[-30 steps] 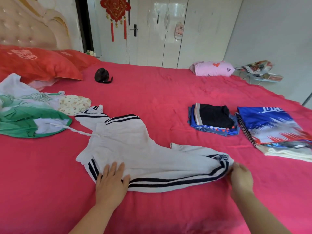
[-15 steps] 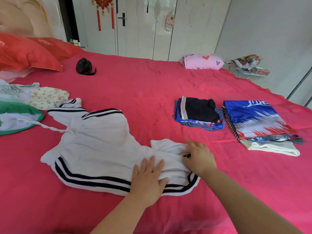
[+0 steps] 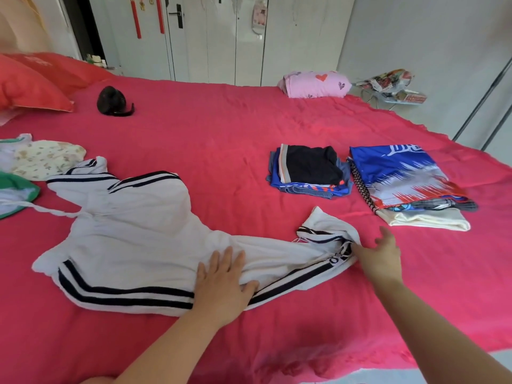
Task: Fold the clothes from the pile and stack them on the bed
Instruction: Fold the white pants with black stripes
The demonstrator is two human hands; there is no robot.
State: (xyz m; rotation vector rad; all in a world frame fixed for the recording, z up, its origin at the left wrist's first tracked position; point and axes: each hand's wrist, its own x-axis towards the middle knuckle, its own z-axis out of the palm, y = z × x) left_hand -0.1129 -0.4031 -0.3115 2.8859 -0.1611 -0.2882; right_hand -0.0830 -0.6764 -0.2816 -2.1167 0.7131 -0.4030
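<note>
The white trousers with dark side stripes are spread on the red bed, near its front edge. They are pressed by the left hand, laid flat with straight fingers, and their cuff is touched by the outstretched, ungrasping right hand. White lettering on the folded blue jersey and on the cuff's label cannot be read in full.

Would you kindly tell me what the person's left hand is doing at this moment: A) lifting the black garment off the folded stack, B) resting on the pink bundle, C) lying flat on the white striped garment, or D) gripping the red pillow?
C: the left hand lies palm down with straight fingers on the white striped garment spread on the bed.
</note>
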